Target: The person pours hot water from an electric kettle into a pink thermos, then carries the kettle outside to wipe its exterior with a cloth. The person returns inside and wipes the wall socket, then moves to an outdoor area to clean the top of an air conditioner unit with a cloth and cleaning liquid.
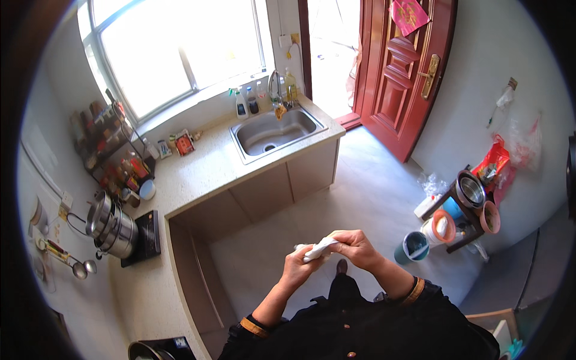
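Observation:
A crumpled white cloth or tissue (318,250) is held between both hands in front of my body, above the floor. My left hand (299,265) grips its left part, with the fingers curled around it. On the other end, my right hand (353,246) pinches the material between thumb and fingers. Which of the two the white material is, I cannot tell. Both hands are well apart from the counter (198,168) and its stainless steel sink (274,132).
Steel pots (112,227) stand on an induction cooker (146,238) at left, near a spice rack (108,144). Bottles (252,101) line the sink's back. A red door (396,81) stands ajar. At right are a bin (411,247) and a low rack (465,238) with basins.

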{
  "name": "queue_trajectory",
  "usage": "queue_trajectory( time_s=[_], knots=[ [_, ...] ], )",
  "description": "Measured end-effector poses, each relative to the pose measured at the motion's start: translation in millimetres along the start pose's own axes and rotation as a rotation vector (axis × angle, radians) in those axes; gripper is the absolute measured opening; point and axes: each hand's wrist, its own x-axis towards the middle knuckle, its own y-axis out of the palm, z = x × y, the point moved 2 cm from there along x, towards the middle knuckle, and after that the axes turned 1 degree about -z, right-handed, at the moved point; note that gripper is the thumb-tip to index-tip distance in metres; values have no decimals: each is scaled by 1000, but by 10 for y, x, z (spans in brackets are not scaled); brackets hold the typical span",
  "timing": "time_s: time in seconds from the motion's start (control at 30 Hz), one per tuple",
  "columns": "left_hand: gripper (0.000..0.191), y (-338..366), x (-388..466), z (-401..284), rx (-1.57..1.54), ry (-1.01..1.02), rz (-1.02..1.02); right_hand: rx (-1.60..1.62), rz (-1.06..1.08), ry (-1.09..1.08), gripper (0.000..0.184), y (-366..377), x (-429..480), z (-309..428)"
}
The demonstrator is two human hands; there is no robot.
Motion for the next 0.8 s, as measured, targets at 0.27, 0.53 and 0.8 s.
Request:
queue_trajectory(
  time_s=[0.27, 0.53, 0.8],
  knots=[
    [44, -39, 1593, -214, -504, -61, 43, -80, -40, 296, 24, -1535, 1090, -655],
    [31, 529, 3204, -493, -721, -60, 72, -348, 393, 408, 29, -2507, 1992, -818],
    [24, 321, 4530, -93, -691, -119, -86, -383, 188, 381, 32, -3635, 2639, -820]
  ],
)
